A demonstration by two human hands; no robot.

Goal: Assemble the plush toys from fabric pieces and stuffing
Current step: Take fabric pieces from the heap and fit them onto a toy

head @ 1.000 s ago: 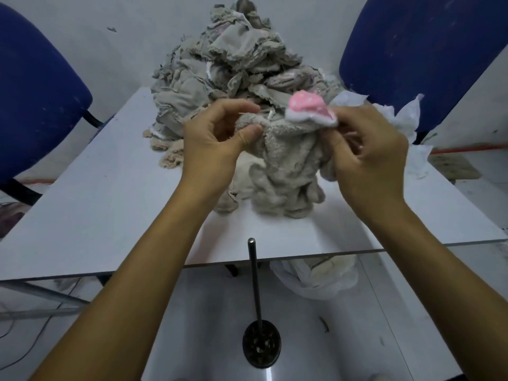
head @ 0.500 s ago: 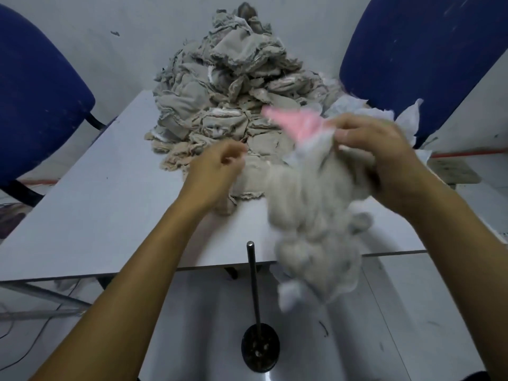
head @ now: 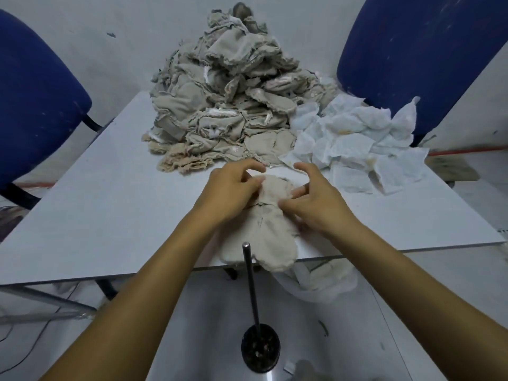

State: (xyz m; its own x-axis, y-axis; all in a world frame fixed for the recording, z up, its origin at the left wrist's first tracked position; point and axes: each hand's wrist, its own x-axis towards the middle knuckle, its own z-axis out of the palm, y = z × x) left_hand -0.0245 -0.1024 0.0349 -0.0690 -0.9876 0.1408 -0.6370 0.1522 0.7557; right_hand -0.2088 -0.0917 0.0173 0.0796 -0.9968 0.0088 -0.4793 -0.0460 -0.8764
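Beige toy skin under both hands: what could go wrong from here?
The beige toy skin overhangs the table edge at its near end, so it could slide off if the left hand and right hand let go. The upright metal rod stands right below; the fabric may snag on it.

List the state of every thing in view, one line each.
Plush skin: flat on the table, unstuffed, lower end overhanging the near edge.
Left hand: fingers curled, pinching the skin's top.
Right hand: fingers curled, pinching the skin.
Beige fabric pile: heaped.
White pieces: scattered flat.
Metal rod: upright.
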